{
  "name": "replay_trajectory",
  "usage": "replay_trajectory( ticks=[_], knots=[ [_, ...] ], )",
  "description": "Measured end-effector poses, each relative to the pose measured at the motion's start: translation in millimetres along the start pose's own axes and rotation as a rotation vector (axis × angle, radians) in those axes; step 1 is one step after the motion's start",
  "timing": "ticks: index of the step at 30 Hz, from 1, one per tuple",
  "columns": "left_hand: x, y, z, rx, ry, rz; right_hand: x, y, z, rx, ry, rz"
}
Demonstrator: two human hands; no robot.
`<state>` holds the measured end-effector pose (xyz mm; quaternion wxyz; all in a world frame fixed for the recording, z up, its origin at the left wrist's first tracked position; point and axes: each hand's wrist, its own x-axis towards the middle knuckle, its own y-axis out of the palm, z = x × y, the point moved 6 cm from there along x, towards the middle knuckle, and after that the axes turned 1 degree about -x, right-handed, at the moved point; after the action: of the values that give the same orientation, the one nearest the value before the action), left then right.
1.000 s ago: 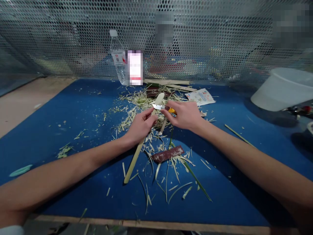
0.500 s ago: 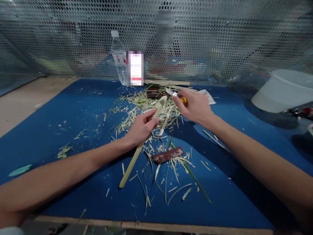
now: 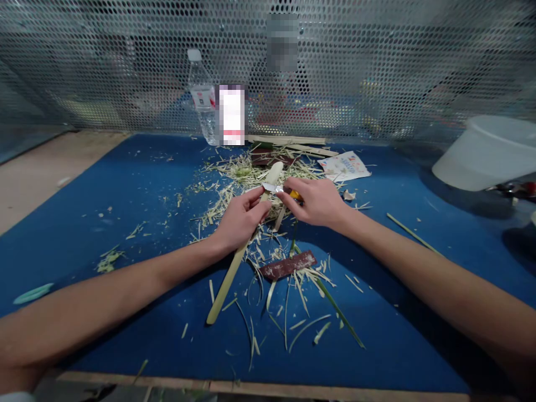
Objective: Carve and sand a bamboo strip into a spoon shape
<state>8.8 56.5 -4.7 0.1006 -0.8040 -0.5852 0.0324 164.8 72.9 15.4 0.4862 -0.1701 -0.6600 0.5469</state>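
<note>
A long, pale green strip (image 3: 228, 282), which looks like bamboo, slants up and away from me with a rounded, whitish far end. My left hand (image 3: 240, 219) is closed around it below that end. In my right hand (image 3: 316, 201) is a knife (image 3: 274, 188) with a short metal blade and a yellow handle, mostly covered by the fingers. The blade lies across the strip just beyond my left fingertips. Beneath both hands spreads a heap of thin shavings (image 3: 218, 209). Nearer to me a dark red, dusty flat piece (image 3: 288, 265) rests among more shavings.
Along the back stand a water bottle (image 3: 203, 103) and a phone (image 3: 232, 116) with a blurred screen, before a perforated metal panel (image 3: 159, 72). A printed packet (image 3: 347, 166) lies behind my right hand. At right is a white bucket (image 3: 477, 153); a teal object (image 3: 33, 293) lies at left.
My right hand has come down and left, bringing the knife blade from beyond the strip's tip onto the strip. The packet is now uncovered. My left hand has barely moved.
</note>
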Motion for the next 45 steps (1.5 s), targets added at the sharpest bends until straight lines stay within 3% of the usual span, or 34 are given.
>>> replay_trajectory(
  ticks=[4,10,17,31,37,43,45],
  knots=[
    [-0.4,1.0,-0.3,-0.039,-0.002,0.008,1.6,0.4,-6.0,-0.005,0.024,-0.029],
    [-2.3,3.5,-1.8,-0.046,-0.011,0.037,5.2,-9.4,-37.0,-0.022,0.249,-0.126],
    [-1.3,2.3,-1.1,-0.046,0.02,0.044,0.6,-2.0,-6.6,0.113,-0.024,0.006],
    [-0.1,4.1,-2.2,-0.104,0.016,0.065,0.8,-1.3,-15.3,0.004,0.048,-0.064],
    [2.4,2.3,1.6,-0.143,-0.024,0.015,4.5,-1.1,-15.1,-0.009,0.074,-0.071],
    [-3.2,4.2,-2.3,-0.086,-0.03,0.028,7.2,-6.6,-61.1,-0.042,0.374,-0.068],
    [-4.7,4.7,-3.7,-0.07,-0.024,0.042,6.9,-11.3,-70.6,-0.041,0.404,-0.095]
  ],
)
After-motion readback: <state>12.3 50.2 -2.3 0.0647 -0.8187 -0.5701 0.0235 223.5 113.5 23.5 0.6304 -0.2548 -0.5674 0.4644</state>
